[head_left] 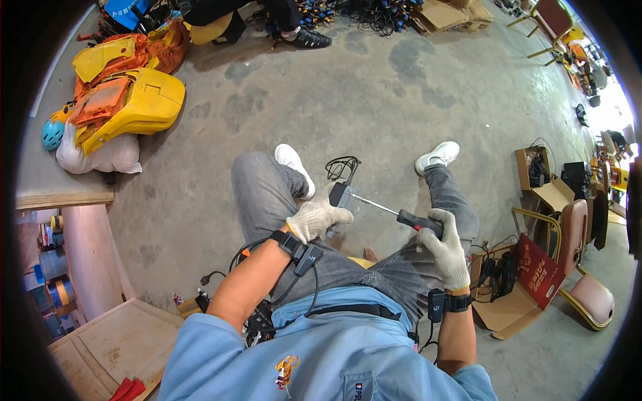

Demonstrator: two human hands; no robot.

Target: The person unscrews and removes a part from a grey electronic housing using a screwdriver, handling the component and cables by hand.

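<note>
My left hand [317, 218], in a cream knit glove, is closed on a small dark box-shaped device [340, 194] held out between my knees. A thin black cable [343, 164] runs from the device and loops beyond it. In my gloved right hand [447, 251] is a screwdriver [420, 222] with a black and red handle. Its metal shaft points left, and the tip meets the device's right side. Whether the tip sits in a screw or a seam is too small to tell.
An open cardboard box [511, 314] with black cables stands at my right, near a padded chair [568, 234]. Yellow and orange plastic shells [150, 100] are stacked at the far left. A person's shoe [309, 39] and cable heaps [374, 15] are at the back.
</note>
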